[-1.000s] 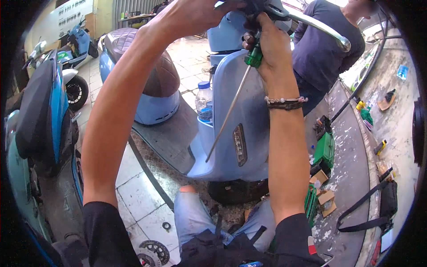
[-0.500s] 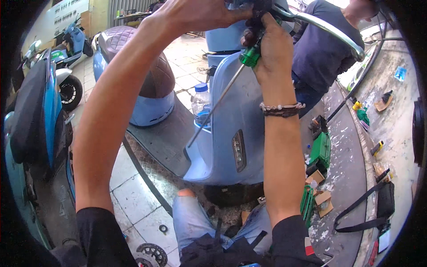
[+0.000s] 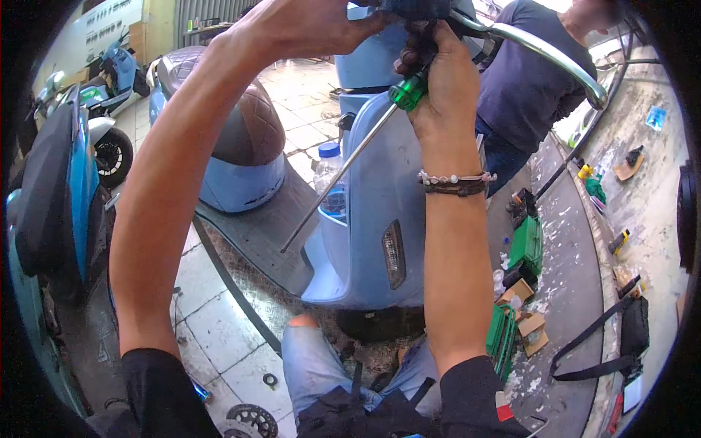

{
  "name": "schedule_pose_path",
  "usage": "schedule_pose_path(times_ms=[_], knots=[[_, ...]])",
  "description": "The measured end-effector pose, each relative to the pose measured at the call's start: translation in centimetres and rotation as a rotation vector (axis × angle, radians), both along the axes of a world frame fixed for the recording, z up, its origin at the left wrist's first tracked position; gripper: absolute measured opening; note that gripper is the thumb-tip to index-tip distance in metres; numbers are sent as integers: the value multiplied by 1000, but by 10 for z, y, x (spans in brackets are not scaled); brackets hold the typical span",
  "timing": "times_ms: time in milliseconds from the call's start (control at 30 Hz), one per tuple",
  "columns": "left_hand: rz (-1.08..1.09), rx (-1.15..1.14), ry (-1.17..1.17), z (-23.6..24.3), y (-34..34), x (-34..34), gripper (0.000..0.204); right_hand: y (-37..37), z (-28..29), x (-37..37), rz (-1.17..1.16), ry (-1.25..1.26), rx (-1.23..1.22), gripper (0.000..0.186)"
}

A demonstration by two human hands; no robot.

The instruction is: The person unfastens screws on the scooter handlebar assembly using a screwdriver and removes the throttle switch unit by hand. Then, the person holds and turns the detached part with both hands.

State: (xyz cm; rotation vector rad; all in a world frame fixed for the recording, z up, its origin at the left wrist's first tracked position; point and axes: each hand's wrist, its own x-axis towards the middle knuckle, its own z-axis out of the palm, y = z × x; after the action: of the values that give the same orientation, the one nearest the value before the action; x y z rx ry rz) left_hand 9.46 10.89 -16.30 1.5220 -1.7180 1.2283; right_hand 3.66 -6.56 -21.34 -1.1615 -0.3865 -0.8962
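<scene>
A light-blue scooter [image 3: 383, 197] stands before me. Up at its handlebar, my left hand [image 3: 328, 28] reaches in from the left with its thumb against a dark part [image 3: 416, 7]; the top edge cuts off its other fingers. Just below that part, my right hand [image 3: 449, 80] is closed round a screwdriver [image 3: 409, 91] with a green handle. Its long metal shaft slants down and left, past the scooter's front panel, and the tip points over the footboard [image 3: 255, 230], apparently touching nothing. Beside my right fingers runs a silver brake lever [image 3: 544, 51].
A water bottle [image 3: 330, 175] sits in the scooter's front pocket. To the left stands another scooter [image 3: 55, 190]. A person in a dark shirt [image 3: 537, 80] is at the right, near green toolboxes [image 3: 526, 244] and a black strapped bag [image 3: 634, 328]. A disc [image 3: 252, 420] lies on the tiles.
The screwdriver's tip has swung left, and its shaft lies at a flatter slant. My left hand has shifted slightly left; my right hand still grips the handle. My view has moved a little.
</scene>
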Motion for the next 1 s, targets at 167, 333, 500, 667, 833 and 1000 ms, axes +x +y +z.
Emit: schedule_pose_path(times_ms=[167, 333, 500, 667, 833, 1000], knots=[[32, -21, 65, -3, -6, -1, 74, -13, -1, 2, 138, 9, -21, 19], [22, -21, 61, -3, -6, 5, 67, -10, -6, -1, 185, 43, -13, 14], [-45, -18, -73, 1, -10, 16, 64, -5, 1, -3, 3, 30, -49, 12], [-121, 1, -82, 2, -7, 23, 61, 4, 0, -2, -56, 10, -22, 12], [-59, 11, -20, -1, -5, 16, 61, 1, 5, -5, -43, 40, -6, 12], [14, -4, 64, -5, -4, 14, 61, -4, 8, -19, -7, 96, -61, 16]])
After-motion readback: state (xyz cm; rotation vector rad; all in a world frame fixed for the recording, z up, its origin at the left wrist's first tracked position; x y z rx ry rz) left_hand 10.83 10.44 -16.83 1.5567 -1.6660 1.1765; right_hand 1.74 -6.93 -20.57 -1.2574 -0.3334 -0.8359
